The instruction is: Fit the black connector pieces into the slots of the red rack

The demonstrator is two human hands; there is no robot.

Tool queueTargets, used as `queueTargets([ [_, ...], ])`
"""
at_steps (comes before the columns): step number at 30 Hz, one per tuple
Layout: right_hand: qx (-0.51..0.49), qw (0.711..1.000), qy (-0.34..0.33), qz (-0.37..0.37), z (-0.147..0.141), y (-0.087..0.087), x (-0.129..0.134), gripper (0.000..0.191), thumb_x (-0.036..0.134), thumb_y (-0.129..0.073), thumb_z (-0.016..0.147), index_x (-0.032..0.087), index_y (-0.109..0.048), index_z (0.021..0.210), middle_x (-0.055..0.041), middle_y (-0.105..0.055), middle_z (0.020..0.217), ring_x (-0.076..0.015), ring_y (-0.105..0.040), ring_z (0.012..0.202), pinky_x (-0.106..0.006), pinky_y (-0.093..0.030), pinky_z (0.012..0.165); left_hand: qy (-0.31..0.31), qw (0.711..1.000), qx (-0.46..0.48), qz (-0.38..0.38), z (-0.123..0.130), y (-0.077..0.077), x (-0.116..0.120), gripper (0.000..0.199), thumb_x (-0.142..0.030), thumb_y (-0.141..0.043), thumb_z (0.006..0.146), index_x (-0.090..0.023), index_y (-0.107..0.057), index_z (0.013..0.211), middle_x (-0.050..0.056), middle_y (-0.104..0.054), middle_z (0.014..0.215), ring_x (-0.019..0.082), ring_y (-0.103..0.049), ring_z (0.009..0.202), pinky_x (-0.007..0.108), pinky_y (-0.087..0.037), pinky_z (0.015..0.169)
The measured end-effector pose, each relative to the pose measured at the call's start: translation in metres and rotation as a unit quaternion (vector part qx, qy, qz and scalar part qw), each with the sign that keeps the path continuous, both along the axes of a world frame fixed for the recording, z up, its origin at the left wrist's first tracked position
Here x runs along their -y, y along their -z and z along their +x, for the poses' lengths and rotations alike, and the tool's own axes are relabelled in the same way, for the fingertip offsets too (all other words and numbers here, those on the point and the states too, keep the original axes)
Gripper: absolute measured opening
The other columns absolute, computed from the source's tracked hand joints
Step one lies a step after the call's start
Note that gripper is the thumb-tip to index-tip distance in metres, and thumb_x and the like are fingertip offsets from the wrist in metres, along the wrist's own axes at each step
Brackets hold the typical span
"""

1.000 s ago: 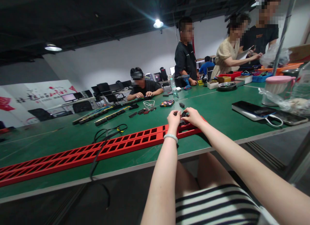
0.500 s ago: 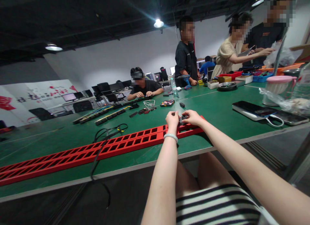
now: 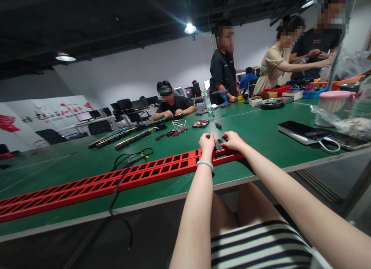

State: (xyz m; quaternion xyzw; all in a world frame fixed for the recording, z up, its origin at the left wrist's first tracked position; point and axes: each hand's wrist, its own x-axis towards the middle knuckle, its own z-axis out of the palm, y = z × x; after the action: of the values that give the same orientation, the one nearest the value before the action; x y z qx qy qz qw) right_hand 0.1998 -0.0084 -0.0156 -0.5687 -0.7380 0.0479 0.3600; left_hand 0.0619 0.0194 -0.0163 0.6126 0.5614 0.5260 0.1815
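Both hands work over the right end of a long red slotted frame on the green table. My left hand, with a pale bangle at the wrist, has its fingers curled together. A dark bit shows at its fingertips, too small to name. To its right, my right hand pinches the edge of a small dark-grey part, whose kind I cannot make out. The part sits between the two hands at the frame's end, partly covered by fingers. Just beyond lies a small black block.
A black strap crosses the frame and hangs over the table edge. At right lie a phone on a white power bank and a pink-lidded jar. Bundled wired strips lie at left. Co-workers are across the table.
My right fingers have shifted slightly on the grey part, and more of it shows between my hands. My left hand barely moved. In the background, co-workers' hands and a plastic bag moved.
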Motion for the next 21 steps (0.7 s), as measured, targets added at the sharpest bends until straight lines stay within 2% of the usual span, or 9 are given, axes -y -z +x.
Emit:
queueTargets([
  [11,0.005,0.999,-0.016,-0.028,-0.0026,0.0016,-0.0006,0.040,0.031,-0.065,0.060,0.014,-0.060,0.096,-0.0081,-0.061,0.093,-0.0175,-0.055,0.082,-0.023,-0.041,0.071,-0.018,0.999,-0.039,0.008,-0.0014,0.0010,-0.0015,0.024,-0.039,-0.049,0.074,-0.016,-0.057,0.074,0.004,-0.064,0.065,0.012,-0.059,0.054,0.022,-0.043,0.058],
  [21,-0.019,0.996,-0.046,-0.074,-0.0003,0.0001,0.0009,0.041,0.027,-0.066,0.060,0.015,-0.060,0.099,-0.0066,-0.063,0.095,-0.0174,-0.058,0.085,-0.021,-0.042,0.071,-0.010,1.000,-0.016,-0.003,0.0018,-0.0070,0.0083,0.020,-0.035,-0.050,0.074,-0.016,-0.056,0.071,0.003,-0.063,0.061,0.011,-0.058,0.050,0.020,-0.042,0.054],
])
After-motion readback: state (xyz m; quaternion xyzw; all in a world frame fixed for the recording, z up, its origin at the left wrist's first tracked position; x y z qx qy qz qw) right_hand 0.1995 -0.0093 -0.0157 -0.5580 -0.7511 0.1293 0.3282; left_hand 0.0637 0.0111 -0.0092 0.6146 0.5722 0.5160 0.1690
